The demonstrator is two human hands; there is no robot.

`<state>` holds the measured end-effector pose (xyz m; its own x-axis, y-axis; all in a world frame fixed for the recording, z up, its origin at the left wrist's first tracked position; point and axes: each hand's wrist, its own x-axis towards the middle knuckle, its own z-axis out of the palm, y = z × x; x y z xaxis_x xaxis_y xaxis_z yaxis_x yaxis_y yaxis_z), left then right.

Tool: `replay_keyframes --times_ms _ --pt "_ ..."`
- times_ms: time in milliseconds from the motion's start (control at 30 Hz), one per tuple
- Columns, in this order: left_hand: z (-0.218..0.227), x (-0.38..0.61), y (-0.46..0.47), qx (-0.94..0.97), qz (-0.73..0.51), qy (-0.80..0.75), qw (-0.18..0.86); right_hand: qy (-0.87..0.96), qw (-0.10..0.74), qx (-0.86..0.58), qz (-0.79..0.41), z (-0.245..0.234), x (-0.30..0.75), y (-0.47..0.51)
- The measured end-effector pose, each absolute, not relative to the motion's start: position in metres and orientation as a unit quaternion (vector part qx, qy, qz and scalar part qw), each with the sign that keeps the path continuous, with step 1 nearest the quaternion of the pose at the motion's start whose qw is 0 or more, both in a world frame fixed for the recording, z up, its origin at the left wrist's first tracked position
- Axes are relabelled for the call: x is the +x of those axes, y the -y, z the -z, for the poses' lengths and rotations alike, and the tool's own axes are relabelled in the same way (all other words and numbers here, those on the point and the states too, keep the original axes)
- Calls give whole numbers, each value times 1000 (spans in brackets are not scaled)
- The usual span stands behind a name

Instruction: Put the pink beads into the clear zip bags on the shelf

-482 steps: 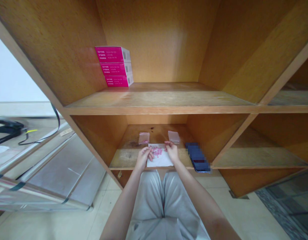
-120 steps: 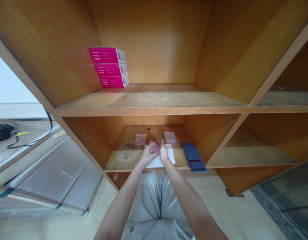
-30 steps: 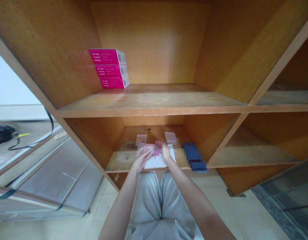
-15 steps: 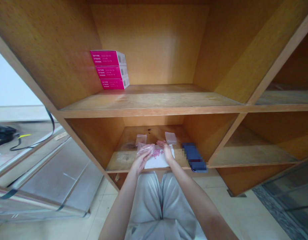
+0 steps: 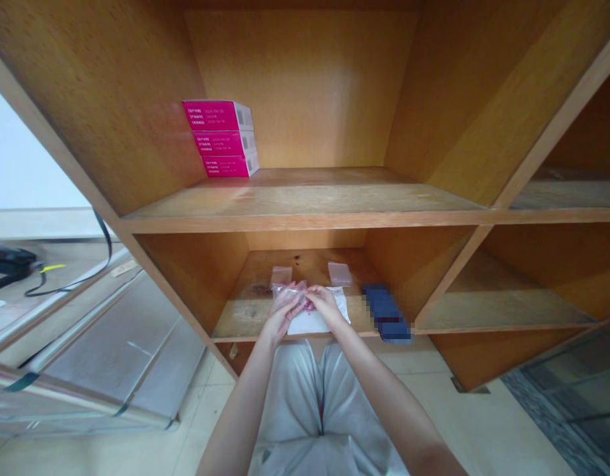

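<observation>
On the lower shelf, my left hand [image 5: 283,319] is closed on a clear plastic bag [image 5: 283,294] along its near side. The closed fingers of my right hand [image 5: 325,307] meet the bag's right end; whatever lies between the fingertips is hidden. Under both hands is a white sheet [image 5: 307,324], its right part creased. Small pink pieces [image 5: 309,307] show on the sheet between the hands, mostly covered now. Behind the held bag lies a small clear bag [image 5: 281,273], and another flat clear bag [image 5: 340,273] is beyond my right hand.
A dark blue, pixelated object [image 5: 386,313] lies right of the sheet, over the shelf's front edge. Three pink boxes [image 5: 220,137] are stacked on the upper shelf [image 5: 314,195], whose board overhangs the work. A clear-covered frame [image 5: 131,350] stands at left.
My right hand has moved left from the sheet's right side to the bag, its fingers closing. It now covers most of the pink pieces. My left hand keeps hold of the bag.
</observation>
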<state>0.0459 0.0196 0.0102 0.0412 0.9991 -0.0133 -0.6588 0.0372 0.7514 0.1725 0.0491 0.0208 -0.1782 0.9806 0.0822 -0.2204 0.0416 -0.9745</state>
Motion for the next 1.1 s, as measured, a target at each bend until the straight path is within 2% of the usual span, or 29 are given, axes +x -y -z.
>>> replay_keyframes --times_ms 200,667,867,1100 --pt "-6 41 -23 278 -622 -282 676 491 571 -404 -520 -18 180 -52" --pt "-10 42 -21 268 -599 -314 686 526 558 -402 -500 -25 198 -58" --pt "-14 42 -20 258 -597 -271 710 554 556 -376 -492 -33 202 -55" --pt "-15 42 -17 303 -590 -282 693 614 499 -329 -515 -38 199 -45"
